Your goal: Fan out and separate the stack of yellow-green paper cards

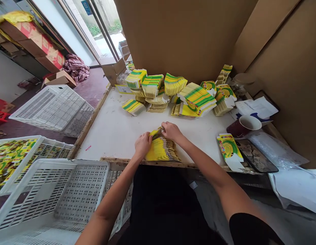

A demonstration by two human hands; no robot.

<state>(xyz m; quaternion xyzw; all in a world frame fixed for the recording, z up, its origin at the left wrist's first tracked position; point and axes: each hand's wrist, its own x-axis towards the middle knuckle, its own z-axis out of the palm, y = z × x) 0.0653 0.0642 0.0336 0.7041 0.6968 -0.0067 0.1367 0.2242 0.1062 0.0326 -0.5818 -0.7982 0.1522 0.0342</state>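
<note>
1. I see a fanned stack of flat yellow printed cardboard cartons point(161, 151) lying at the near edge of the white worktable point(114, 129).
2. My left hand point(142, 144) presses the stack's left side, fingers closed on it.
3. My right hand point(171, 131) pinches its far top corner.
4. A maroon cup point(241, 126) stands well right of the stack.
</note>
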